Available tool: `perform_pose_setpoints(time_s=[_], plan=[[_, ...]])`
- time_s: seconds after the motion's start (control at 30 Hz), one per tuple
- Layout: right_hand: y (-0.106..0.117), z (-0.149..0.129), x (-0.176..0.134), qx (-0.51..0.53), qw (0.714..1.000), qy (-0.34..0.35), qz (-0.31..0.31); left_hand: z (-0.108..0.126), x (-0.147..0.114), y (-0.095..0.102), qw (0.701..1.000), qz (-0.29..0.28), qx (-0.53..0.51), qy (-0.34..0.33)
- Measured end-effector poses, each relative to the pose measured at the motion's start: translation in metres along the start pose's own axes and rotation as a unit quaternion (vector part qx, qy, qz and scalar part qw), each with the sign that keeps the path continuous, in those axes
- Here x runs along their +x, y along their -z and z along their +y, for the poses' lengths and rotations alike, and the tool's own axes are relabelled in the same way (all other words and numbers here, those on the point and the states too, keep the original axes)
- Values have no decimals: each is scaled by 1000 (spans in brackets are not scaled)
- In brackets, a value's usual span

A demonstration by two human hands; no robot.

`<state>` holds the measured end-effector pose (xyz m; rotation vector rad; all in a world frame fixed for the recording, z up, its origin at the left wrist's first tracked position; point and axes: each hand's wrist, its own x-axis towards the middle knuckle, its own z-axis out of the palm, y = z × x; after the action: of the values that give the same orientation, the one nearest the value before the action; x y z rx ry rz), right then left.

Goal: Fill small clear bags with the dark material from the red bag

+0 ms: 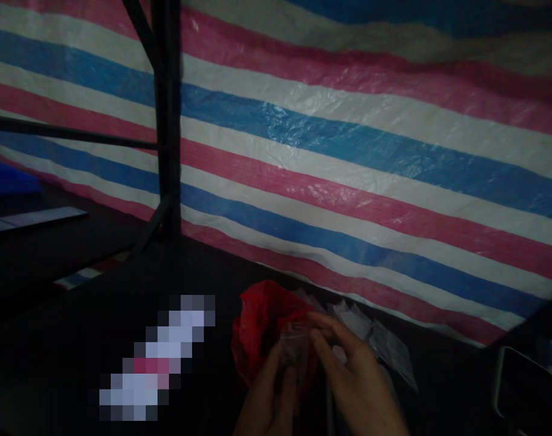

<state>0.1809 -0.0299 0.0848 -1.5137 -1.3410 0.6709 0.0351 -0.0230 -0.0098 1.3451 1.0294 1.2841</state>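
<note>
1. Both hands sit at the bottom centre of the frame, nearest the camera: the left hand (pixel 269 396) and the right hand (pixel 348 378) meet over a small clear plastic packet (pixel 294 351).
2. Left fingers curl narrowly under the packet's lower edge; right thumb and forefinger pinch its upper corner, so both hands are closed on it.
3. That packet looks thin, light and limp, and probably slippery; pinching it at a corner or sealed edge seems the surest hold, since the middle would crumple.
4. Just behind it lies a crumpled red plastic bag (pixel 262 333), touching the left hand.
5. More clear packets (pixel 385 345) fan out right of the hands, on the dark table (pixel 76 339).
6. A striped tarp (pixel 348 151) fills the upper frame, with a dark metal post (pixel 166 121) at upper left.
7. Lighting is dim; the packet's contents cannot be told.
</note>
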Motion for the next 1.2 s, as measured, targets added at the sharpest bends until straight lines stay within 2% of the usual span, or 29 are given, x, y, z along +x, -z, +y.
perform_pose_setpoints(time_s=[0.17, 0.27, 0.4, 0.53, 0.67, 0.77, 0.9, 1.03, 1.2], plan=[[19, -8, -10, -3, 999, 27, 28, 5, 1, -2, 988, -12, 102, -113], [44, -6, -19, -16, 999, 13, 44, 14, -4, -9, 986, 10, 102, -133], [82, 20, -26, -22, 997, -43, 59, 22, -5, -8, 984, -6, 108, -143], [103, 59, -28, -63, 992, -79, 70, 19, -1, -4, 978, 3, 140, -157], [111, 78, -28, -97, 986, -91, 104, 13, -1, -6, 971, 13, 168, -168], [118, 80, -28, -105, 981, -74, 145, 8, -1, -7, 969, 24, 171, -176], [125, 80, -28, -112, 978, -67, 165, 0, -1, -3, 972, 47, 161, -162], [124, 81, -26, -120, 976, -55, 172, -3, 1, -3, 972, 75, 160, -156], [119, 81, -21, -119, 979, -45, 157, 0, 2, -4, 967, 83, 169, -173]])
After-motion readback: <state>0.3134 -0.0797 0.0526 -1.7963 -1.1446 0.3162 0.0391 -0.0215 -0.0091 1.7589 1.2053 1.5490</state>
